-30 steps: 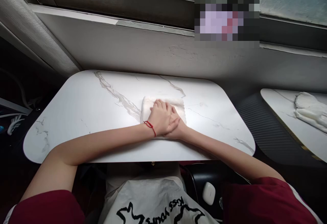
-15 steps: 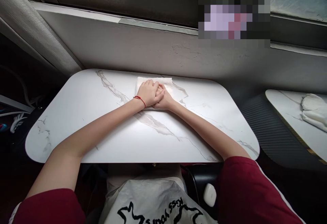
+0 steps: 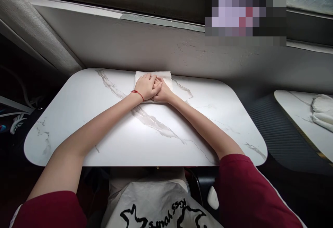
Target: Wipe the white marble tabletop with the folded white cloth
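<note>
My left hand [image 3: 146,85], with a red string bracelet [image 3: 137,94] at its wrist, lies over my right hand [image 3: 162,91]. Its fingers are folded round the right one. Underneath, my right hand is closed, most of its fingers covered by the left, so what it grips, if anything, is hidden. Both hands press together on a white cloth [image 3: 166,75] with a scalloped edge. That cloth sits against the back edge of the white marble-patterned table [image 3: 78,110]; its front part is mostly hidden under the hands.
A grey wall [image 3: 109,47] rises behind the table below a window frame. Off to the right stands a second marble-patterned tabletop [image 3: 291,106] with another white cloth [image 3: 322,111]. White cables [image 3: 18,122] hang at the left. A small white case [image 3: 213,198] is low beside my right sleeve.
Both hands have slid together with the cloth away from me and a little left, bringing the cloth to the table's back edge. The camera view has shifted slightly too.
</note>
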The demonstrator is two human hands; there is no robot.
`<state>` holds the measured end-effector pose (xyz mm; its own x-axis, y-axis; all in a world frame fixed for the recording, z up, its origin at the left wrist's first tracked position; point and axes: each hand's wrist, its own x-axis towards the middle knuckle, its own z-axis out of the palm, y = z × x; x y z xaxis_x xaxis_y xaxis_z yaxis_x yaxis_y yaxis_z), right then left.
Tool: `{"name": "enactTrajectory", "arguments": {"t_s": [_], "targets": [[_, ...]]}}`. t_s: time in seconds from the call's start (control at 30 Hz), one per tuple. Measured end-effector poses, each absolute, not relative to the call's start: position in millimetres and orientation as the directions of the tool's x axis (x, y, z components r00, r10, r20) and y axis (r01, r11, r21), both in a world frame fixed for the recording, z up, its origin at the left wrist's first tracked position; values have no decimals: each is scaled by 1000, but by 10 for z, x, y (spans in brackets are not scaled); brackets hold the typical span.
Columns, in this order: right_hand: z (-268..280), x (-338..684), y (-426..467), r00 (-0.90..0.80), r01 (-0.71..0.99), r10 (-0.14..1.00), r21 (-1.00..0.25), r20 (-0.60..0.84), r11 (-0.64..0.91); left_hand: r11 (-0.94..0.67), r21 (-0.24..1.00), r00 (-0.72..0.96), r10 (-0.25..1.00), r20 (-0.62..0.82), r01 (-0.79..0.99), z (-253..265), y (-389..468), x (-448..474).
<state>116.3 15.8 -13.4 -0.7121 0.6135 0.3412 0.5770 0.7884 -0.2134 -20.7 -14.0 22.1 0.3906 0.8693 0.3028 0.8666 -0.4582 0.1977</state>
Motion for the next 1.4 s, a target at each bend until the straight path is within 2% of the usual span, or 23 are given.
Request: {"name": "enactTrajectory", "arguments": {"t_s": [0.23, 0.5, 0.77, 1.07, 1.4], "targets": [[-130, 1026, 370, -706, 584, 613, -196, 355, 787, -475, 243, 386, 860, 334, 846, 178, 61, -401], [-73, 980, 239, -679, 642, 646, -146, 349, 753, -472, 221, 387, 858, 338, 853, 200, 14, -393], [-79, 1010, 34, -656, 663, 668, -156, 352, 732, -491, 224, 404, 849, 341, 842, 206, -158, -324], [-171, 1371, -495, -649, 632, 669, -232, 363, 739, -521, 216, 438, 833, 338, 826, 153, -657, -13], [-117, 1647, -1347, -547, 720, 760, -266, 351, 641, -626, 169, 573, 772, 275, 762, 209, -1251, 267]]}}
